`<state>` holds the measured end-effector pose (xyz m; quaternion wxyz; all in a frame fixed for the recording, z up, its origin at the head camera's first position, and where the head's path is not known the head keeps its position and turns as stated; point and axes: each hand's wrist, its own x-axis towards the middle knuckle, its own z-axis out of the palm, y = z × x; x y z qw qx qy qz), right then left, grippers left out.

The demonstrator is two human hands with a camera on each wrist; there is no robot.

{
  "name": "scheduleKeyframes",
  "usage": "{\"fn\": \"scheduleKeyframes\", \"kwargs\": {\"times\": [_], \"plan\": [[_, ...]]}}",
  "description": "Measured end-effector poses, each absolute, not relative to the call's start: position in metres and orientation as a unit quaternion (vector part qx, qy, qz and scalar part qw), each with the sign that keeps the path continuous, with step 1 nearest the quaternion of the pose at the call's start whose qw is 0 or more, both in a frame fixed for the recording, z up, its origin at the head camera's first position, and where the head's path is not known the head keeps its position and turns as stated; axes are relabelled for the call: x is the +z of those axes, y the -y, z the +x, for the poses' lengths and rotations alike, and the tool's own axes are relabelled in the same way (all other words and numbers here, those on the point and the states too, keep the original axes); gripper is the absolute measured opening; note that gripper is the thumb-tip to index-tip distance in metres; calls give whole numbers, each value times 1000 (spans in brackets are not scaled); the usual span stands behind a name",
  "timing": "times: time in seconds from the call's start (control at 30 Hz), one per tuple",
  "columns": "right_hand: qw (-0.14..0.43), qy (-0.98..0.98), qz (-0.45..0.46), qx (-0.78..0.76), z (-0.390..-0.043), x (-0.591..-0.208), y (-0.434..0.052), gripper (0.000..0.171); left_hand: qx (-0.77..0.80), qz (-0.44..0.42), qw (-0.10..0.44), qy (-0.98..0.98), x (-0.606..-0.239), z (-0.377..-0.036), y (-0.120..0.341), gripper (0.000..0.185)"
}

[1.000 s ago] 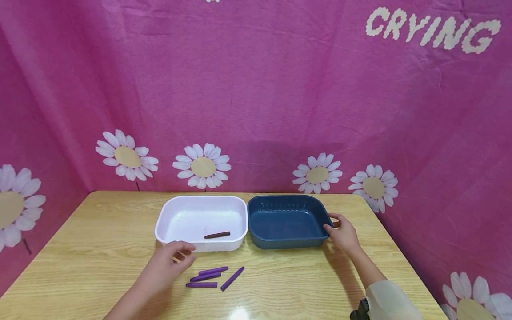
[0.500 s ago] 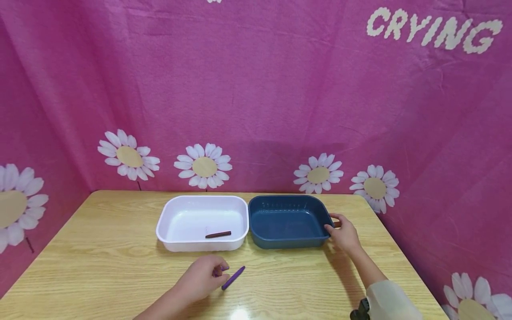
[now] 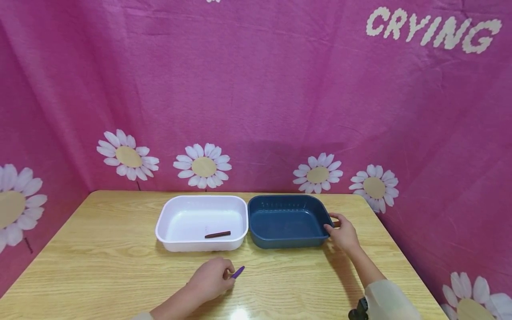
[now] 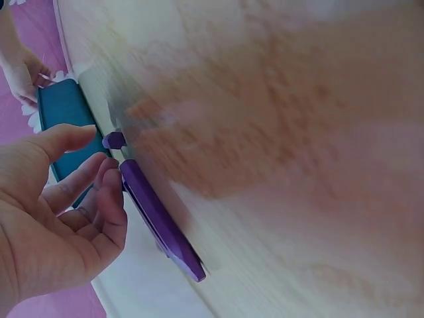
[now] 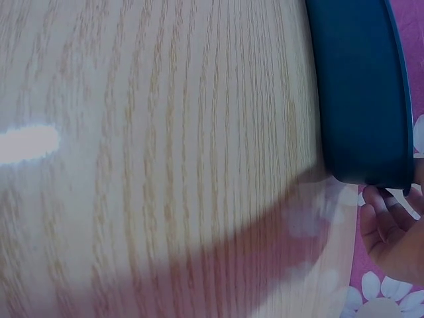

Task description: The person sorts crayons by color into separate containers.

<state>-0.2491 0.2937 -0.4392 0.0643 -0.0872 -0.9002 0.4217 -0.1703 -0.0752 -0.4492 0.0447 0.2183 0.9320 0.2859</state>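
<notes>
My left hand (image 3: 212,278) is low over the table, thumb and index finger parted at the near end of a purple crayon (image 3: 238,271). In the left wrist view, this crayon's end (image 4: 114,140) shows just beyond the fingertips. More purple crayons (image 4: 162,222) lie beside the curled lower fingers there; the head view hides them behind the hand. At the right end of a navy tray (image 3: 290,243), my right hand (image 3: 345,233) grips the rim, thumb on top. The right wrist view shows its fingers (image 5: 381,212) bent under that rim.
A white tray (image 3: 200,246) stands against the navy one on its left, with a dark brown crayon (image 3: 218,234) inside. Both are toward the back of the wooden table (image 3: 100,249). Behind hangs a pink curtain (image 3: 256,89) with daisies.
My left hand has moved right and toward me, from near the white tray's front edge to over the purple crayons, covering most of them. The right hand stays on the navy tray.
</notes>
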Motion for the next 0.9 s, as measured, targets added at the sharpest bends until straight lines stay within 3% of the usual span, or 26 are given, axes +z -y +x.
{"fn": "scheduleKeyframes", "kwargs": {"times": [0.47, 0.9], "plan": [[69, 901, -77, 421, -249, -439, -297, 45, 227, 189, 40, -955, -453, -173, 66, 9], [67, 900, -89, 422, -248, -438, -294, 44, 311, 234, 33, -921, -445, -181, 70, 8]]}}
